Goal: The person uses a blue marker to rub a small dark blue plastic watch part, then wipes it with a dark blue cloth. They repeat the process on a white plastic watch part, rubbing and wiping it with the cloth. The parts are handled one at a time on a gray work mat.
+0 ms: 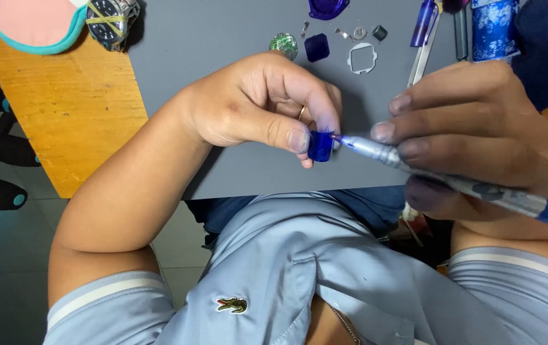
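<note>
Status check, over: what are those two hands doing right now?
Left hand pinching small blue part. Right hand gripping metal tool, tip at the part. Nothing between them; loose pieces lie beyond.

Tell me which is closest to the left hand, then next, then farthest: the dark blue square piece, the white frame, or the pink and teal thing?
From the left hand, in the head view:
1. Dark blue square piece, just above the knuckles on the grey mat.
2. White frame, farther right.
3. Pink and teal thing, far off in the top left corner.

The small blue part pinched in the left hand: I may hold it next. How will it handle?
The blue part looks like light, stiff translucent plastic; the left hand holds it with fingertips alone. Glossy and tiny, so probably slippery and easily dropped.
</note>
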